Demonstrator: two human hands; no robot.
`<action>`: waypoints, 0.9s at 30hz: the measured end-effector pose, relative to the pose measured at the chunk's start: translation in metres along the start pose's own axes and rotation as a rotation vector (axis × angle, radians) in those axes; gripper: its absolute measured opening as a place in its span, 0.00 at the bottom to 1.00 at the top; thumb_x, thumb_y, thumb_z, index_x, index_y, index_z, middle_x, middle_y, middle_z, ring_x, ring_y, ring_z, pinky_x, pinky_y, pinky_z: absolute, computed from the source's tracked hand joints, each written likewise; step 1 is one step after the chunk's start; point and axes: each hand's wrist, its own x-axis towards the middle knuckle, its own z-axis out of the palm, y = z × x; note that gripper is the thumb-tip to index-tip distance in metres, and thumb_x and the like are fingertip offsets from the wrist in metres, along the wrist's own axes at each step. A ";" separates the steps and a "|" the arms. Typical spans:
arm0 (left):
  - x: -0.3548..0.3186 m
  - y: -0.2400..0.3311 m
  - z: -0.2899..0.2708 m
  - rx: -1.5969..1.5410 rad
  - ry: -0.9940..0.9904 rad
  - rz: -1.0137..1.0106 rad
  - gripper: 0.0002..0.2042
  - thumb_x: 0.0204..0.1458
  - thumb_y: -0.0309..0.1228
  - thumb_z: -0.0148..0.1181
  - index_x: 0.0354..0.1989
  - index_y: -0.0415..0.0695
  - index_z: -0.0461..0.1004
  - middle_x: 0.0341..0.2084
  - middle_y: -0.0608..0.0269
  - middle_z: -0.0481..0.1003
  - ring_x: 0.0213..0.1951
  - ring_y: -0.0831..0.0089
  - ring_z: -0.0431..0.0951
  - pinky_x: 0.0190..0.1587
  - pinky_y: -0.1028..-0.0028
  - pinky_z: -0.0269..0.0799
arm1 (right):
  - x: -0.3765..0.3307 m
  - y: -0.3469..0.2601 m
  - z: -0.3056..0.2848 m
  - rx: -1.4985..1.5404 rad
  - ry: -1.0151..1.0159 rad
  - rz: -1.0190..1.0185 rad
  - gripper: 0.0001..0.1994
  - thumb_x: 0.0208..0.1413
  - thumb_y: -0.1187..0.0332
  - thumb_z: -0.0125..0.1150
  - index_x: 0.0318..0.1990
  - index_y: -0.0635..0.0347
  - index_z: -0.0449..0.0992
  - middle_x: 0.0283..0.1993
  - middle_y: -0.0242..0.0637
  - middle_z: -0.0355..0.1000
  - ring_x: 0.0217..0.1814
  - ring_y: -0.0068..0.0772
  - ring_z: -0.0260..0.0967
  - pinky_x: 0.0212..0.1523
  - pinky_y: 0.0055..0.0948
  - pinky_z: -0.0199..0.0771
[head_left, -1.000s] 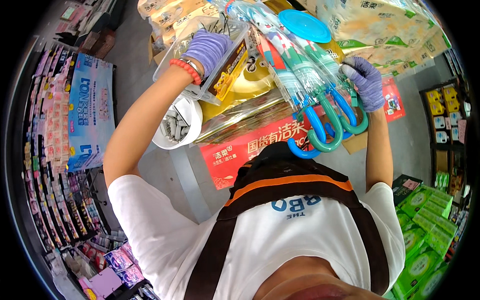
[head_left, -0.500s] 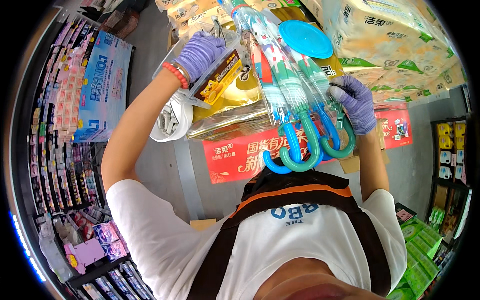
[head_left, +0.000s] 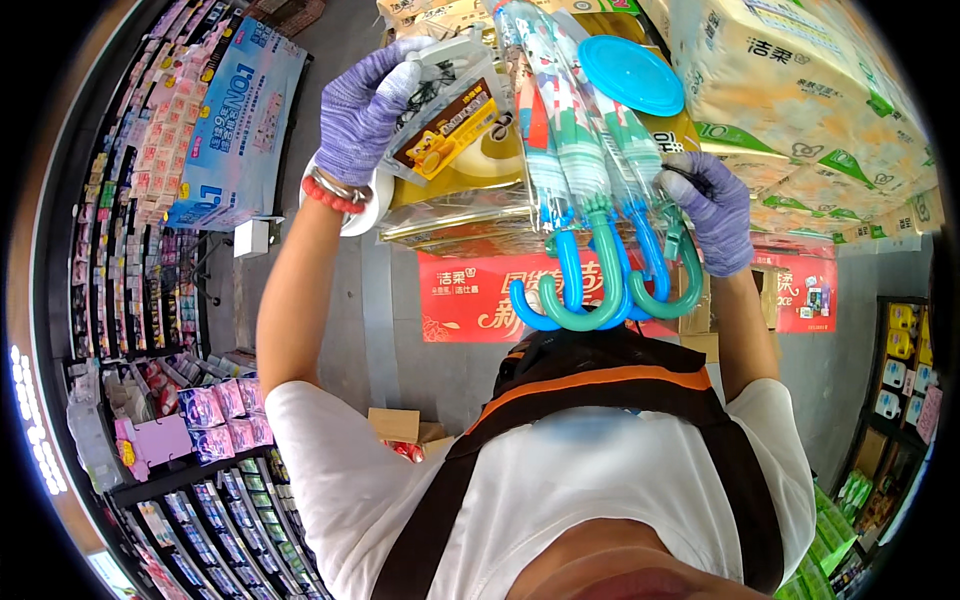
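Note:
My left hand (head_left: 365, 115), in a purple glove, grips the side of a clear plastic box (head_left: 415, 172) with a brown and yellow label. The box is tilted, and thin black pieces (head_left: 450, 75) show inside. My right hand (head_left: 712, 212), also gloved, is closed in a pinch beside the umbrella handles; a small black thing (head_left: 690, 177) shows at its fingertips, its kind unclear. Several umbrellas (head_left: 580, 150) in clear sleeves lie between my hands, their blue and green hooked handles (head_left: 597, 300) toward me. A round blue lid (head_left: 632, 76) lies just beyond them.
Gold packages (head_left: 455, 215) lie under the umbrellas. Large tissue packs (head_left: 790, 90) are stacked at the right. A white tub (head_left: 375, 205) is partly hidden behind my left wrist. Shelves (head_left: 140, 250) line the left, beside a blue display board (head_left: 245, 120). An open carton (head_left: 395, 425) sits below.
My left hand has moved from over the box's opening to its left side and now tilts it. My right hand stays pinched by the umbrellas.

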 end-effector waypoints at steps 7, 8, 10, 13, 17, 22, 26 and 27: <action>-0.033 0.001 0.109 -0.257 -0.082 -0.129 0.15 0.47 0.27 0.62 0.44 0.38 0.74 0.32 0.59 0.77 0.37 0.76 0.77 0.43 0.77 0.72 | -0.001 -0.016 0.008 -0.122 -0.114 -0.162 0.10 0.47 0.74 0.63 0.39 0.63 0.75 0.35 0.33 0.73 0.38 0.23 0.70 0.43 0.22 0.69; -0.040 0.000 0.123 -0.328 -0.093 -0.165 0.15 0.46 0.24 0.63 0.44 0.39 0.74 0.33 0.61 0.77 0.38 0.76 0.76 0.42 0.77 0.72 | 0.000 -0.014 0.010 -0.102 -0.106 -0.159 0.10 0.47 0.74 0.63 0.39 0.63 0.75 0.36 0.33 0.73 0.40 0.24 0.69 0.43 0.22 0.69; -0.047 0.007 0.140 -0.234 -0.175 -0.188 0.16 0.45 0.24 0.63 0.45 0.40 0.74 0.35 0.63 0.76 0.38 0.78 0.74 0.41 0.78 0.71 | 0.003 -0.004 0.010 -0.063 -0.096 -0.166 0.10 0.47 0.75 0.62 0.39 0.63 0.74 0.39 0.33 0.72 0.42 0.24 0.69 0.45 0.23 0.69; -0.045 0.020 0.152 -0.018 -0.181 -0.075 0.16 0.44 0.28 0.65 0.43 0.41 0.75 0.34 0.64 0.76 0.35 0.81 0.75 0.37 0.80 0.72 | 0.008 0.014 0.011 0.107 -0.074 -0.284 0.12 0.46 0.70 0.65 0.39 0.60 0.75 0.34 0.28 0.72 0.33 0.14 0.64 0.36 0.17 0.67; -0.040 0.022 0.166 -0.088 -0.078 0.020 0.14 0.45 0.29 0.64 0.41 0.41 0.74 0.33 0.65 0.76 0.34 0.81 0.75 0.36 0.79 0.73 | 0.012 0.011 0.009 0.218 -0.120 -0.234 0.10 0.48 0.73 0.62 0.39 0.63 0.74 0.38 0.32 0.72 0.39 0.19 0.68 0.42 0.20 0.71; -0.033 0.027 0.187 -0.483 -0.030 -0.086 0.11 0.48 0.26 0.62 0.39 0.37 0.72 0.31 0.68 0.74 0.36 0.81 0.72 0.42 0.80 0.70 | 0.015 0.003 0.010 0.333 -0.096 -0.176 0.10 0.49 0.74 0.62 0.40 0.64 0.74 0.39 0.34 0.72 0.41 0.21 0.69 0.45 0.22 0.71; -0.031 0.022 0.188 -0.341 -0.064 -0.079 0.11 0.48 0.26 0.62 0.40 0.40 0.74 0.32 0.68 0.75 0.36 0.82 0.72 0.41 0.80 0.70 | 0.019 0.006 0.007 0.366 -0.104 -0.179 0.10 0.49 0.73 0.62 0.39 0.64 0.75 0.38 0.33 0.73 0.41 0.21 0.69 0.44 0.22 0.71; -0.030 0.019 0.186 -0.313 -0.074 -0.065 0.11 0.48 0.26 0.61 0.40 0.40 0.74 0.32 0.68 0.75 0.36 0.82 0.72 0.41 0.80 0.70 | 0.020 0.006 0.006 0.331 -0.094 -0.200 0.10 0.48 0.73 0.63 0.39 0.63 0.75 0.38 0.33 0.73 0.41 0.21 0.69 0.44 0.21 0.71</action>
